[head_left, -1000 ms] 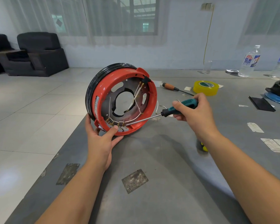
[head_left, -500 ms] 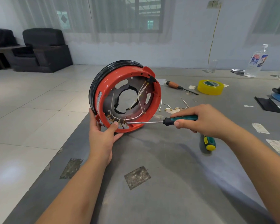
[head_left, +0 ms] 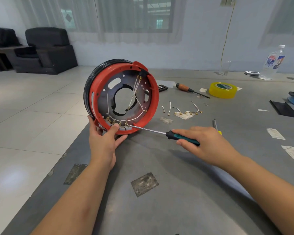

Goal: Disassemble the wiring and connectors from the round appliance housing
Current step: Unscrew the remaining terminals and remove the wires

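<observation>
Nearest on the grey, matte worktop (head_left: 176, 209) are two scuffed, patchy squares of worn residue. Beyond them the left hand (head_left: 105, 143) grips the bottom rim of the round housing (head_left: 155, 99), thumb curled over the red plastic lip and fingers beneath. The right hand (head_left: 205, 145) is wrapped around the teal-and-black handle of a screwdriver (head_left: 182, 137); its thin bright steel shaft runs leftward and slightly away, nearly level, with the tip at the small brass connectors (head_left: 120, 122) lined up inside the housing's lower rim.

The housing stands on edge at the worktop's left edge, a glossy red ring backed by a black band, its open face turned toward the camera and slightly right, so its axis runs roughly front to back. Inside is a dull dark metal plate with a large central hole, crossed by thin white wires (head_left: 136, 97) leading up to a black block at the upper rim.

Just right of it lie loose white wire pieces (head_left: 182, 111) with brass ends. Farther back sit an orange-handled screwdriver (head_left: 185, 88), a yellow tape roll (head_left: 222, 90) and, near the far right edge, a clear plastic bottle (head_left: 271, 63).
</observation>
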